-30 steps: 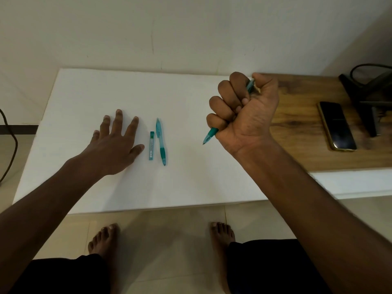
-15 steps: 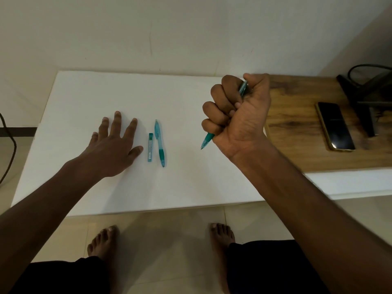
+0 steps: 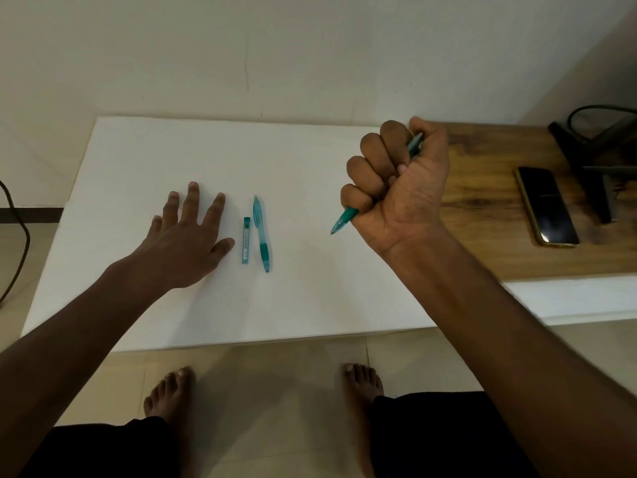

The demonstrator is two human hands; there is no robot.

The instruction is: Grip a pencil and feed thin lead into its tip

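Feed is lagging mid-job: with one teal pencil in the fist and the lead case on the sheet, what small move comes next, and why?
Probably bring the right hand down toward the lead case. It grips a teal pencil in a fist, tip down, above the white sheet, while the left hand rests flat beside the case and the second pencil.

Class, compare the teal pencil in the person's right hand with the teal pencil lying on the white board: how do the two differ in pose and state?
The held pencil is gripped in the fist of the right hand; the lying pencil is touched by neither hand.
The held pencil is raised and slanted, tip toward lower left; the lying pencil rests flat on the white board, beside a lead case.
The held pencil is mostly hidden; the lying pencil shows whole.
Both are teal and translucent.
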